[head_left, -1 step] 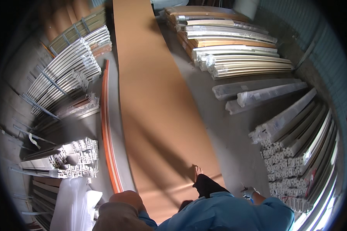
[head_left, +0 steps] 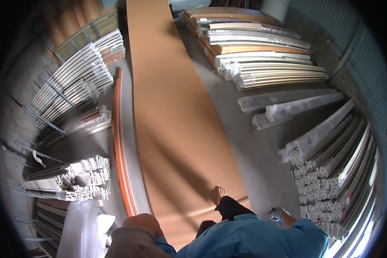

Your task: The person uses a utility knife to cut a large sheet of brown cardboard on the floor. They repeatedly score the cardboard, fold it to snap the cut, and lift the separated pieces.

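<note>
Brown board (head_left: 176, 129) stretches along the concrete floor (head_left: 262, 155) between stacked profiles (head_left: 73, 81); left hand (head_left: 142, 222) hovers just beside its near left edge, fingers hidden, grip unclear. Right hand (head_left: 277, 213), gloved, hangs apart, clenched or not unclear.

board (head_left: 167, 107): plain tan | strip (head_left: 118, 142): orange | sleeve (head_left: 253, 238): blue

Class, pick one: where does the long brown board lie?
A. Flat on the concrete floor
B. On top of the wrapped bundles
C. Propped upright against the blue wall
A: the long brown board lies flat along the concrete floor, a bare foot standing on its near end.
</note>
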